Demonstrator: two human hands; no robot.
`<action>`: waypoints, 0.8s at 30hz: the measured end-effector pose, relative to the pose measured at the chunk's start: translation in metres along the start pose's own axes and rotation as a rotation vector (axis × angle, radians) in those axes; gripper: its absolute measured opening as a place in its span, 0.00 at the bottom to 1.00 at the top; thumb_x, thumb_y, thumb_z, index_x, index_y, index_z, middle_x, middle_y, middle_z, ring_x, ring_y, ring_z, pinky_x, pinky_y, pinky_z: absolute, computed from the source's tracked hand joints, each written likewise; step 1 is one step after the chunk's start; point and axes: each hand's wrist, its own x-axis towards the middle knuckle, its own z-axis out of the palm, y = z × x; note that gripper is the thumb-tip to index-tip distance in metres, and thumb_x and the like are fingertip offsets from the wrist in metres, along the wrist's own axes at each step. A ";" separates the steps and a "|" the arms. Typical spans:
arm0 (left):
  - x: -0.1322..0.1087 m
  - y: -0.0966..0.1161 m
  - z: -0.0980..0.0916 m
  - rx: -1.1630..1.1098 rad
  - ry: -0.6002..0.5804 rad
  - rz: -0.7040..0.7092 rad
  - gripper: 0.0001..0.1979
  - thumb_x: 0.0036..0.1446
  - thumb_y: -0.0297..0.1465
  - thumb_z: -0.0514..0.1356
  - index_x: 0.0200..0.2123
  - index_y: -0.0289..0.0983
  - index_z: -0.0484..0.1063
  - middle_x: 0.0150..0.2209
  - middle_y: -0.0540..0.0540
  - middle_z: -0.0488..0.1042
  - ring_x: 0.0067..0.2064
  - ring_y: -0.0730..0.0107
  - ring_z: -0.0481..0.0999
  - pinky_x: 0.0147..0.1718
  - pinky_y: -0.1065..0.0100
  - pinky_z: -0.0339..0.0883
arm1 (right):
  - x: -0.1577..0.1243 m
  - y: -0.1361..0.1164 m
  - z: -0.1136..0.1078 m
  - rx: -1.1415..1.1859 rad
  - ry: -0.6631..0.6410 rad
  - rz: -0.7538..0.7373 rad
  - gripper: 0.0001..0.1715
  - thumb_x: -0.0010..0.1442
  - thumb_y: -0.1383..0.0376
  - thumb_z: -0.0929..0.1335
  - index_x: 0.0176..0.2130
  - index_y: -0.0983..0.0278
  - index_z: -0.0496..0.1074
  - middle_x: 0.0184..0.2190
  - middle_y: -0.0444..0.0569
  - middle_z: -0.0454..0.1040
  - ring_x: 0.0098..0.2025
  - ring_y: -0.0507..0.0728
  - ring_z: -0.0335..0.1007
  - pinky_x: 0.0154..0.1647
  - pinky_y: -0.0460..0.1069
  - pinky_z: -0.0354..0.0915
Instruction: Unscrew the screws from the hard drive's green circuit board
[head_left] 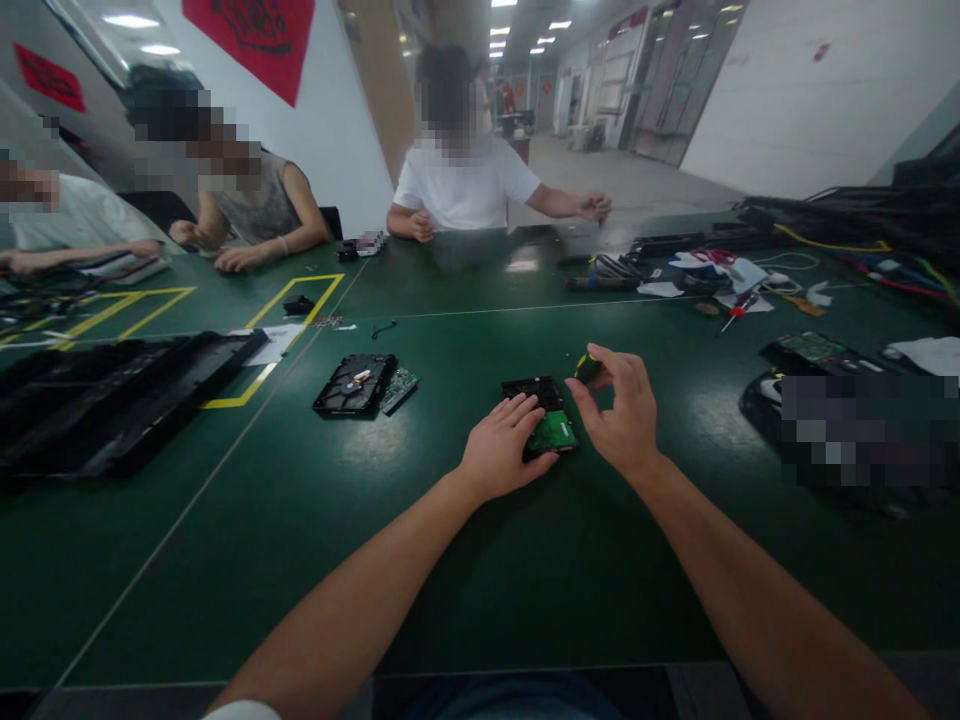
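A hard drive (553, 432) with a green circuit board and a black casing lies on the green table in front of me. My left hand (504, 447) holds it down, fingers stretched across its left part and thumb along its near edge. That hand hides part of the drive. Beside the drive's right side, my right hand (616, 405) is raised, thumb and fingers closed around the black and yellow handle of a screwdriver (589, 368). Its shaft cannot be made out. Left of my hands lie a black square casing (355, 384) and a loose circuit board (400, 390).
Large black panels (127, 405) lie at left. Electronics (814, 350) stand at right. Behind them are cables, scraps and a red-handled screwdriver (739, 311). Across the table sits a person in a white shirt (466, 190); two more people sit at far left.
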 end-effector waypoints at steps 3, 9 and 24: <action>0.000 0.000 0.000 0.003 -0.008 0.000 0.35 0.65 0.51 0.62 0.67 0.36 0.68 0.72 0.38 0.65 0.74 0.51 0.62 0.75 0.48 0.55 | -0.001 -0.002 0.000 0.020 -0.034 -0.001 0.31 0.70 0.64 0.70 0.68 0.53 0.64 0.52 0.53 0.74 0.41 0.59 0.76 0.44 0.59 0.79; 0.000 -0.002 0.004 0.005 0.003 -0.003 0.35 0.64 0.51 0.62 0.68 0.37 0.68 0.72 0.39 0.65 0.75 0.51 0.61 0.75 0.48 0.55 | -0.002 0.002 0.000 0.003 0.000 0.010 0.32 0.68 0.63 0.72 0.68 0.53 0.64 0.52 0.52 0.76 0.42 0.59 0.77 0.44 0.58 0.79; 0.000 -0.001 0.002 0.003 -0.007 -0.005 0.35 0.64 0.51 0.62 0.67 0.38 0.68 0.72 0.39 0.65 0.75 0.51 0.61 0.74 0.47 0.56 | -0.005 0.007 0.003 0.011 0.004 0.030 0.32 0.69 0.59 0.72 0.67 0.53 0.63 0.54 0.54 0.74 0.44 0.61 0.76 0.44 0.61 0.79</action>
